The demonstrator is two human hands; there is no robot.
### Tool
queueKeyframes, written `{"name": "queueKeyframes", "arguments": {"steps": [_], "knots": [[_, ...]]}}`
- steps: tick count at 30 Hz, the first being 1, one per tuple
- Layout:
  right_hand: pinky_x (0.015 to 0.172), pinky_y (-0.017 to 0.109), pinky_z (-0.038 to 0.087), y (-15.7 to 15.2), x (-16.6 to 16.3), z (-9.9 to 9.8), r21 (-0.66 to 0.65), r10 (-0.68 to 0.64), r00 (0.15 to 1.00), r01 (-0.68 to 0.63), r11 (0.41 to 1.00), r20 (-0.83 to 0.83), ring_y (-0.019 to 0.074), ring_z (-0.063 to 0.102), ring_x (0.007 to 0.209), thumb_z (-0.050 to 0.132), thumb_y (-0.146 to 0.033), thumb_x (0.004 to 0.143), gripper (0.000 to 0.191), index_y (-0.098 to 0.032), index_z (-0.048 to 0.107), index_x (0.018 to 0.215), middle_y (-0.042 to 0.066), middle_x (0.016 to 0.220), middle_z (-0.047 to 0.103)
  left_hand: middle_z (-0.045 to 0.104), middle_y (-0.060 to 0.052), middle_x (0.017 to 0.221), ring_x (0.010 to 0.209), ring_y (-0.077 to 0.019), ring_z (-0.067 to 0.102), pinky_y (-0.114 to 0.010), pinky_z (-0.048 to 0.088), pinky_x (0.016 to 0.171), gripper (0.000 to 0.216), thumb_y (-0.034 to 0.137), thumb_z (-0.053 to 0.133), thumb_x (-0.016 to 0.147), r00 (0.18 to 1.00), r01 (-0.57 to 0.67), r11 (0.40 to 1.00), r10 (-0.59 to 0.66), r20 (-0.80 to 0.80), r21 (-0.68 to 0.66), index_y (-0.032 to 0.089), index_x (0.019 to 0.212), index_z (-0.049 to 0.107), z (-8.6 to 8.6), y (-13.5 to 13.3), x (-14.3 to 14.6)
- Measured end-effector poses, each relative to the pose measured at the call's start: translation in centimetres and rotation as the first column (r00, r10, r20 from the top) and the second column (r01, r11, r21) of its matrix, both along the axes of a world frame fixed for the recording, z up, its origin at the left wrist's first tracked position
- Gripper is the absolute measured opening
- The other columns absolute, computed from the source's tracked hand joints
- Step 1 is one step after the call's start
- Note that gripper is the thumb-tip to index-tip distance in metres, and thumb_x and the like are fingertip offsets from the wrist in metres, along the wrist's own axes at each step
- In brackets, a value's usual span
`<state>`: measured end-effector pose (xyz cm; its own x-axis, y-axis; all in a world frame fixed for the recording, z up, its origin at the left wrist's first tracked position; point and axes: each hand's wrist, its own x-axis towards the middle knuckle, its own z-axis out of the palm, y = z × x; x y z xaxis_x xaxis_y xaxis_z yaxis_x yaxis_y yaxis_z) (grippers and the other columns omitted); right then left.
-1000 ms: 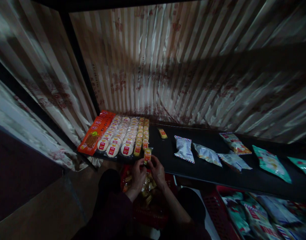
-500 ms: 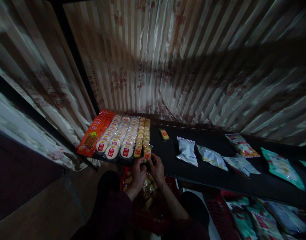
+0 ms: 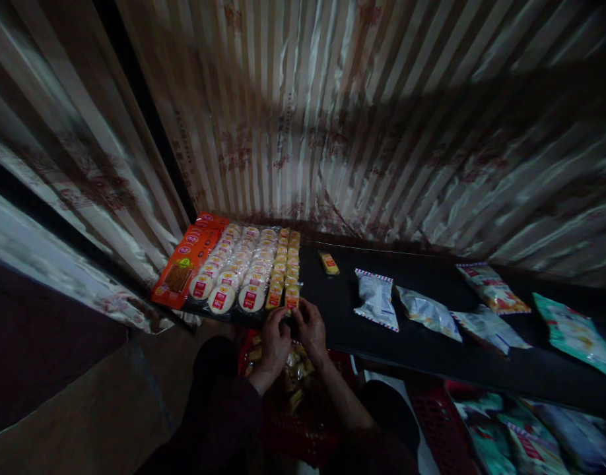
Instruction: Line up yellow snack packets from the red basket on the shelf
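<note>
My left hand (image 3: pixel 274 341) and my right hand (image 3: pixel 310 325) meet at the front edge of the black shelf (image 3: pixel 432 343), fingers pinched on a small yellow snack packet (image 3: pixel 292 298) at the near end of a row of like packets (image 3: pixel 289 264). Left of that row lie rows of round white-and-red packets (image 3: pixel 236 270) and an orange pack (image 3: pixel 187 264). A lone yellow packet (image 3: pixel 329 262) lies farther back on the shelf.
A red basket (image 3: pixel 303 389) of yellow snacks sits under my hands. Silver, orange and green snack bags (image 3: pixel 377 298) are spread to the right along the shelf. Another red basket (image 3: pixel 481 429) of bags is at lower right. Striped foil sheeting (image 3: pixel 357 132) lines the walls.
Both hands have carried the yellow packet forward from just above the shelf edge and down onto the near end of its row. The view has tilted slightly.
</note>
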<state>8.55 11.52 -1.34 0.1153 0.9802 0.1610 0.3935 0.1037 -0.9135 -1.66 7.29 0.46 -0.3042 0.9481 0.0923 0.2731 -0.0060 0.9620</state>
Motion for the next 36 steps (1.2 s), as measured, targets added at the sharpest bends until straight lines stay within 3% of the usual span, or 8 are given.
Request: {"name": "queueKeyframes", "arguments": {"steps": [6, 14, 17, 23, 27, 36], "knots": [[0.083, 0.036, 0.050, 0.3, -0.1, -0.1, 0.019, -0.003, 1.000, 0.003, 1.000, 0.013, 0.0219, 0.061, 0.090, 0.052, -0.043, 0.080, 0.039, -0.018, 0.065, 0.107, 0.010, 0.100, 0.065, 0.062, -0.008, 0.119, 0.115, -0.0195, 0.056, -0.039, 0.043, 0.105, 0.051, -0.001, 0.041, 0.067, 0.994, 0.040, 0.999, -0.039, -0.098, 0.011, 0.019, 0.107, 0.064, -0.3, 0.0, -0.3], [0.083, 0.037, 0.050, 0.3, -0.4, 0.1, 0.024, -0.021, 0.998, 0.020, 1.000, 0.062, 0.0223, 0.061, 0.089, 0.049, -0.044, 0.082, 0.041, -0.017, 0.064, 0.108, 0.011, 0.099, 0.065, 0.054, -0.010, 0.132, 0.124, -0.0205, 0.049, -0.041, 0.041, 0.108, 0.057, -0.001, 0.039, 0.069, 0.924, 0.132, 0.988, -0.093, -0.372, 0.081, 0.017, 0.119, 0.059, -1.6, -0.5, -0.7], [0.082, 0.036, 0.050, 0.3, -0.5, 0.1, 0.036, -0.033, 0.998, 0.031, 0.999, 0.062, 0.0220, 0.062, 0.089, 0.049, -0.044, 0.082, 0.040, -0.018, 0.063, 0.108, 0.010, 0.098, 0.066, 0.052, -0.010, 0.134, 0.127, -0.0208, 0.046, -0.043, 0.041, 0.108, 0.060, -0.002, 0.038, 0.070, 0.847, 0.195, 0.973, -0.104, -0.521, 0.123, 0.017, 0.124, 0.056, -2.0, -0.7, -1.1], [0.081, 0.037, 0.051, 0.3, -0.6, 0.0, 0.053, -0.043, 0.996, 0.039, 0.998, 0.079, 0.0224, 0.062, 0.087, 0.049, -0.047, 0.083, 0.040, -0.018, 0.065, 0.106, 0.010, 0.095, 0.066, 0.052, -0.009, 0.137, 0.135, -0.0249, 0.037, -0.048, 0.040, 0.107, 0.053, 0.003, 0.039, 0.081, 0.612, 0.336, 0.934, -0.120, -0.782, 0.119, 0.017, 0.130, 0.050, -1.9, -0.5, -2.2], [0.083, 0.038, 0.050, 0.2, -0.6, -0.1, 0.039, -0.038, 0.996, 0.035, 0.999, 0.082, 0.0234, 0.062, 0.090, 0.050, -0.047, 0.082, 0.042, -0.016, 0.064, 0.107, 0.011, 0.097, 0.065, 0.049, -0.009, 0.140, 0.138, -0.0227, 0.031, -0.047, 0.034, 0.112, 0.052, 0.006, 0.036, 0.085, 0.549, 0.408, 0.901, -0.111, -0.828, 0.149, 0.016, 0.135, 0.045, -2.2, 0.0, -2.7], [0.092, 0.039, 0.047, 0.9, 0.1, 0.0, 0.060, -0.022, 1.000, 0.022, 0.998, -0.012, 0.0222, 0.060, 0.099, 0.047, -0.049, 0.084, 0.042, -0.017, 0.066, 0.104, 0.011, 0.102, 0.066, 0.047, -0.009, 0.142, 0.138, -0.0219, 0.032, -0.044, 0.035, 0.110, 0.053, 0.007, 0.035, 0.085, 0.525, 0.408, 0.899, -0.088, -0.846, 0.160, 0.014, 0.137, 0.042, -3.5, 0.3, -3.0]]}}
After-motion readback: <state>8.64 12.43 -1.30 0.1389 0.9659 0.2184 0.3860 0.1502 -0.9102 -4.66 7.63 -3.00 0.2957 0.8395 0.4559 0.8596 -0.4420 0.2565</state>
